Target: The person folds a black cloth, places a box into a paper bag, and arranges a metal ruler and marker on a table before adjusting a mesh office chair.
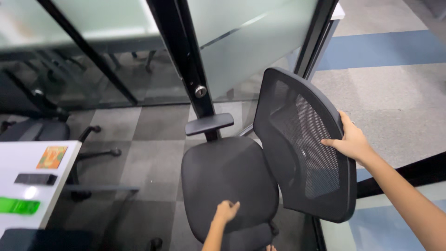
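Head view: the right hand [351, 141] grips the upper edge of the chair's mesh backrest [302, 144], fingers spread flat over the mesh and thumb behind the frame. The left hand [226, 210] rests on the black seat [225, 179] near its front edge, fingers curled together. The chair stands beside a black door frame [188, 65]. A white desk [28, 195] lies at far left.
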